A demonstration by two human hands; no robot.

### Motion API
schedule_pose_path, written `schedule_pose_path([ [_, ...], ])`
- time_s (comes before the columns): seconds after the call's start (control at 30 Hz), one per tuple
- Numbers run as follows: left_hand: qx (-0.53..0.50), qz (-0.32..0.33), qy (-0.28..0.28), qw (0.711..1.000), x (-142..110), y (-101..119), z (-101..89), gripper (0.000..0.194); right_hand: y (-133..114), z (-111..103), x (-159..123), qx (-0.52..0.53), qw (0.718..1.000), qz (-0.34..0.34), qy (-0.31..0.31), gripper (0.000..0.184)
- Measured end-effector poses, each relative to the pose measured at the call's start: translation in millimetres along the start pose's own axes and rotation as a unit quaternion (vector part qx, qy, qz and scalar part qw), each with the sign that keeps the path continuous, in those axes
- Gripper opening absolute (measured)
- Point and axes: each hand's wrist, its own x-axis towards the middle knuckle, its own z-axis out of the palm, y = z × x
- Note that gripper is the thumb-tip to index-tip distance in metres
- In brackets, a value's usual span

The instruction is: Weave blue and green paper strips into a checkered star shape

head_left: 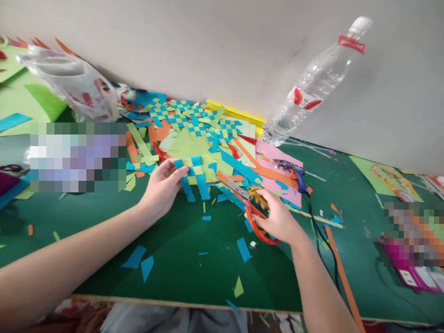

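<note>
In the head view, the left hand (164,187) grasps a small woven piece of blue and light green paper (196,170) between thumb and fingers, its loose blue strips hanging down beside the fingertips. The right hand (277,217) grips a pair of scissors (248,199) by the handles, one red and one yellow, with the blades pointing toward the woven piece from its right. Beyond the left hand and well to its left, a clear plastic bag (104,99) wraps a pale cup-like container (64,74); red and white patches show through the plastic, but what the container holds cannot be told. Beyond the right hand, a transparent plastic bottle (312,78) with a white cap, a red ring at the neck and a red-and-white label leans against the wall (208,51); no liquid level can be made out in it. Just past both hands lies a heap of blue and green checkered woven pieces (187,115), with a yellow strip (236,112) behind it. A blue glue gun (301,178) rests on pink paper (272,155) beyond the right hand. Cut paper scraps (244,249) are scattered on the green table (194,268) nearer than the hands.
</note>
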Motion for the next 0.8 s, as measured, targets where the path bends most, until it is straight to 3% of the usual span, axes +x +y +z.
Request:
schedule_pose_path([
  [0.4,-0.035,-0.02,-0.001,0.999,-1.2,-2.0,1.2,0.018,-5.4,3.3,-2.1,-0.003,0.998,-0.03,-0.053,0.046],
  [0.8,-0.024,-0.03,0.001,0.999,-0.7,-2.9,1.2,0.024,-5.7,3.0,-0.8,0.002,0.997,-0.044,-0.056,0.043],
])
